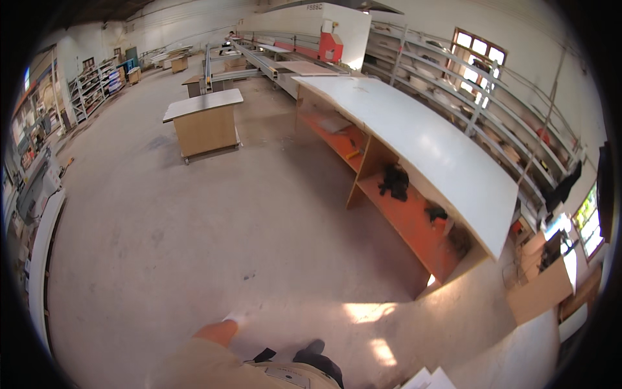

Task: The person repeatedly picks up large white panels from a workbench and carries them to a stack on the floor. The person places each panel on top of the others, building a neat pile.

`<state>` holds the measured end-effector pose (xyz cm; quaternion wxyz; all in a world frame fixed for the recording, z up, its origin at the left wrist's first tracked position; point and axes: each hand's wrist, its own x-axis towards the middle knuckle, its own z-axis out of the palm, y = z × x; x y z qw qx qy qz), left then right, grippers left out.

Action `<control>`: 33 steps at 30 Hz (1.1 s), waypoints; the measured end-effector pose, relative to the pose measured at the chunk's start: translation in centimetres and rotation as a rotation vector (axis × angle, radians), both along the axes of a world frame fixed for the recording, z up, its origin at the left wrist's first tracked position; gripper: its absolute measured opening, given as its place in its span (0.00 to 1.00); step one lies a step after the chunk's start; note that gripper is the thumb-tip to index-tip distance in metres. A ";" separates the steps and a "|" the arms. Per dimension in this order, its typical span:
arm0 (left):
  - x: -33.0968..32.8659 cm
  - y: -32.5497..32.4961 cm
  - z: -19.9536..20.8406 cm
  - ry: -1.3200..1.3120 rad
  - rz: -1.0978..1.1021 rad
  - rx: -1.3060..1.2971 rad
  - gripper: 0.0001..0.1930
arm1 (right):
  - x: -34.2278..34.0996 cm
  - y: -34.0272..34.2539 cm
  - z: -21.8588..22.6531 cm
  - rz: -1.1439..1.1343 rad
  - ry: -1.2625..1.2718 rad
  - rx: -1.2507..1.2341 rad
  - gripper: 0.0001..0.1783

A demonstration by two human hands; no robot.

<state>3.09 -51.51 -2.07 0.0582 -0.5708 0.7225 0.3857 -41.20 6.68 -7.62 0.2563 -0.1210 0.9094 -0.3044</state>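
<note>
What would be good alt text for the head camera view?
A long white-topped workbench with dark items on its orange shelf stands at the right of a workshop. The person's left arm shows at the bottom, its far end unclear. Beyond, a smaller white-topped cabinet stands on the floor.

Looks bright with daylight, pouring in at right through the brown-framed, multi-paned upper window (pixel 478 59) and the smaller brown-framed lower window (pixel 588 222), glaring nearly white in places. Reflects softly off the long, white-topped wooden workbench (pixel 421 129); falls in overexposed patches on the dusty grey floor (pixel 162 253). Dims beneath the benchtop, hiding detail in the crumpled black bundle (pixel 394 181). Curves straight edges toward a black circular rim, softening far detail.
</note>
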 end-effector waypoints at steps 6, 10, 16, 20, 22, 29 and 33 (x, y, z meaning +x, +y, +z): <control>5.9 0.4 1.6 0.217 0.601 0.586 0.22 | -10.4 -28.6 -1.4 1.568 0.332 0.434 0.18; -2.3 -7.1 -0.4 0.665 0.767 0.570 0.17 | -24.7 -46.4 0.1 1.750 0.560 0.330 0.19; 2.1 -13.8 -6.8 0.233 0.815 0.636 0.16 | -16.3 -81.3 21.6 0.745 0.208 0.175 0.17; 2.4 -27.1 -3.9 -0.236 0.055 0.119 0.14 | -14.1 -94.0 34.9 0.827 0.280 0.084 0.17; 2.6 -33.9 -0.8 -0.018 0.412 0.115 0.13 | -15.8 -99.0 37.1 0.882 0.363 0.066 0.16; -1.0 -48.5 4.8 0.705 1.241 0.174 0.21 | -23.4 -117.7 39.7 0.845 0.639 -0.061 0.17; 0.1 -47.9 -4.2 0.243 0.973 0.343 0.24 | -27.5 -129.1 38.3 0.800 0.828 -0.135 0.20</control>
